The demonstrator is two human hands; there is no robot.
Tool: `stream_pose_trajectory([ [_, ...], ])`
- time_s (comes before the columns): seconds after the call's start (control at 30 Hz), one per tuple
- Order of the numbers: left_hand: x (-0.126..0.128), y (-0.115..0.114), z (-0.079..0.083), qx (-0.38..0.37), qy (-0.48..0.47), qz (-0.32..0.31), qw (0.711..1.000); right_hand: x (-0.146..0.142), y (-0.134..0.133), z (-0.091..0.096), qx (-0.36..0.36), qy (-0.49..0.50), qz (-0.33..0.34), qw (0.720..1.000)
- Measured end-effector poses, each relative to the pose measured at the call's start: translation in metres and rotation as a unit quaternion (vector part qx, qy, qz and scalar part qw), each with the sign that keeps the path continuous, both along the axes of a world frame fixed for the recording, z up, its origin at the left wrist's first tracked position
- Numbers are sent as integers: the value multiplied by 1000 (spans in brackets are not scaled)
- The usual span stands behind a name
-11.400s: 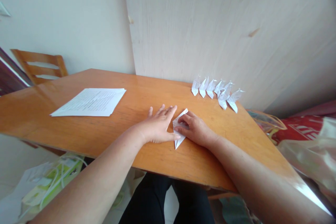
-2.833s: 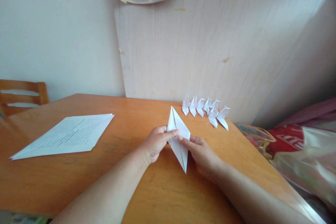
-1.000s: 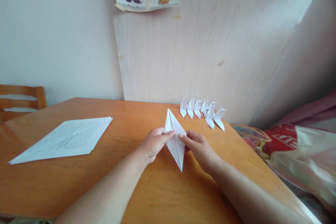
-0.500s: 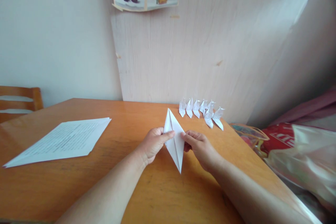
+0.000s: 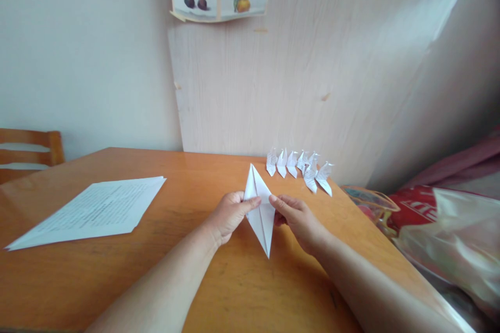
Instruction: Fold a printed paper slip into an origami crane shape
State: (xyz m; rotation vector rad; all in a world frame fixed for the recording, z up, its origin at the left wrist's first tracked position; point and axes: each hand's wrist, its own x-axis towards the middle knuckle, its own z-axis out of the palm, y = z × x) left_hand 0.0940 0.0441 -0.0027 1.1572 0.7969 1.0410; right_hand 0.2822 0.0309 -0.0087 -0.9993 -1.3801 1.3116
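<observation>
A white folded paper piece (image 5: 260, 213), long and diamond-shaped, is held upright just above the orange wooden table (image 5: 195, 270). My left hand (image 5: 228, 214) pinches its left edge between thumb and fingers. Its right edge is pinched by my right hand (image 5: 297, 218). Both hands are closed on the paper near its middle, and its lower point hangs toward the table.
A row of several small folded paper cranes (image 5: 299, 166) stands at the table's far right, by the pale wood panel. A stack of printed sheets (image 5: 94, 210) lies at the left. A wooden chair (image 5: 27, 151) is far left; plastic bags (image 5: 437, 229) sit beyond the right edge.
The paper lay flat under my pressing hands 11 seconds ago; now it is lifted and held between both hands. Over the last second my right fingers have moved slightly inward along the fold.
</observation>
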Motion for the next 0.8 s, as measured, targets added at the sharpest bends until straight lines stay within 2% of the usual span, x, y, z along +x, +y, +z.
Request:
stream_pose_trajectory([
  [0.1,0,0,0,2,0,0,1000,-3,0,-4,2,-2,9,1000],
  [0.27,1,0,1,-1,-21,-1,1000,-4,0,-3,-14,48,-6,999],
  [0.43,3,4,-4,-7,-25,15,1000,-14,-8,-1,-35,68,83,994],
  [0.67,4,7,-9,-3,-12,-5,1000,-17,-6,-8,-47,81,57,994],
  [0.8,3,8,-9,8,3,17,1000,-12,-3,-8,-44,66,39,996],
])
